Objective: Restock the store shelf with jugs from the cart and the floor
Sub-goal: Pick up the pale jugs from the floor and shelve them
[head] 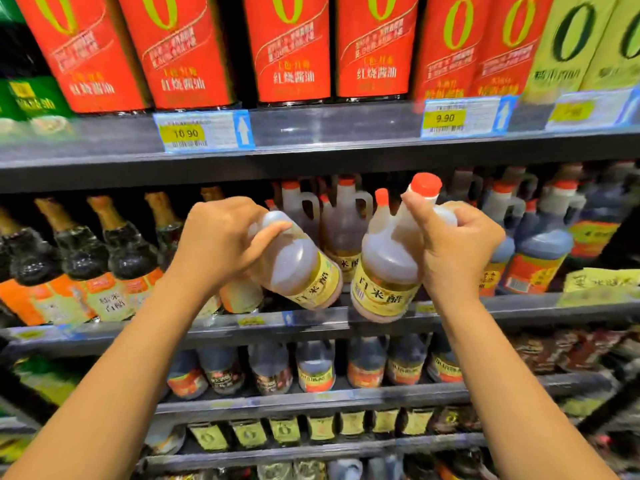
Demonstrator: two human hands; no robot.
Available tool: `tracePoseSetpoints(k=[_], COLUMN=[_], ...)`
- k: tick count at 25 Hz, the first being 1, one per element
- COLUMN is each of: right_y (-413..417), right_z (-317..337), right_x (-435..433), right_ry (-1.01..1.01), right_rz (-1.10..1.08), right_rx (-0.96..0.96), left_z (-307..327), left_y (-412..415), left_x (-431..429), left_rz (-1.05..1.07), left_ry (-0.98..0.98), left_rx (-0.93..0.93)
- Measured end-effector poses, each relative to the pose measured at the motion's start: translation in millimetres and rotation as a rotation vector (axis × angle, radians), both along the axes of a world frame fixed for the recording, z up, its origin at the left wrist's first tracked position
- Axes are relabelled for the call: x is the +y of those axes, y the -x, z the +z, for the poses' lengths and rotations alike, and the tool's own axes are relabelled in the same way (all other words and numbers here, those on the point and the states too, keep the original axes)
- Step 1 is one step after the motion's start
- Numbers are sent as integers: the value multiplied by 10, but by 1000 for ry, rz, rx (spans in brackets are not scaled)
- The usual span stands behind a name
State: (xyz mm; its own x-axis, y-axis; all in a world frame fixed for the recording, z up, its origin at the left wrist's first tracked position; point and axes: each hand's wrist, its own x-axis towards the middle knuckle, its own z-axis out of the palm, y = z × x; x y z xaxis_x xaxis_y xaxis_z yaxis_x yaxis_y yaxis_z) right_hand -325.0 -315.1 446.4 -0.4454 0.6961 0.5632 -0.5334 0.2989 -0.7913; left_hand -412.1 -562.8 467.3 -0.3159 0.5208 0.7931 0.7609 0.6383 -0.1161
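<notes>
My left hand (pixel 221 237) grips the top of a clear vinegar jug (pixel 301 268) with a yellow label, tilted with its base toward the shelf. My right hand (pixel 453 244) holds a second matching jug (pixel 388 268) by its neck and handle; its red cap (pixel 426 184) points up and it leans slightly. Both jugs hover over the front edge of the middle shelf (pixel 311 320), close together but apart. Behind them, two or three similar red-capped jugs (pixel 343 216) stand on that shelf.
Dark-capped bottles (pixel 79 258) fill the shelf to the left, dark soy jugs (pixel 540 251) to the right. Red cartons (pixel 287 46) line the shelf above, with price tags (pixel 204 131). Lower shelves hold more jugs (pixel 315 368) and small boxes.
</notes>
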Motion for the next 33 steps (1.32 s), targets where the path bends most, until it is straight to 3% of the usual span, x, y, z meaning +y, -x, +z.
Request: tracePoseSetpoints(k=[12,19,23,27,29,30,31,32,33], right_y=[445,635,824,780,532,392,290,247,234], right_z=[-32,-197,-331,-308,-451,-521,-587,-645,-665], right_x=[144,359,526,497,284,128,-39,-193,-342], right_ry=[-151,-125,41,68,-95,-295,-540,-734,-838], right_rz=[73,139,139,131,-151,-274,-266,-120,85], right_rx=[-28,-127,-146,-240,-228,-122,-19,-2,-94], left_z=[142,160,199,186,134,108,100,109,126], left_y=[158,169,216,205,161,137,124,130,142], left_x=[264,295,350,412,433,435,438,443,449], left_rz=[-14,-5,26,35,33,32,33,35,42], left_ry=[121,147,191,203,203,204,206,208,207], left_rx=[12,-7,-23,-35,-23,-24,-23,-27,-43])
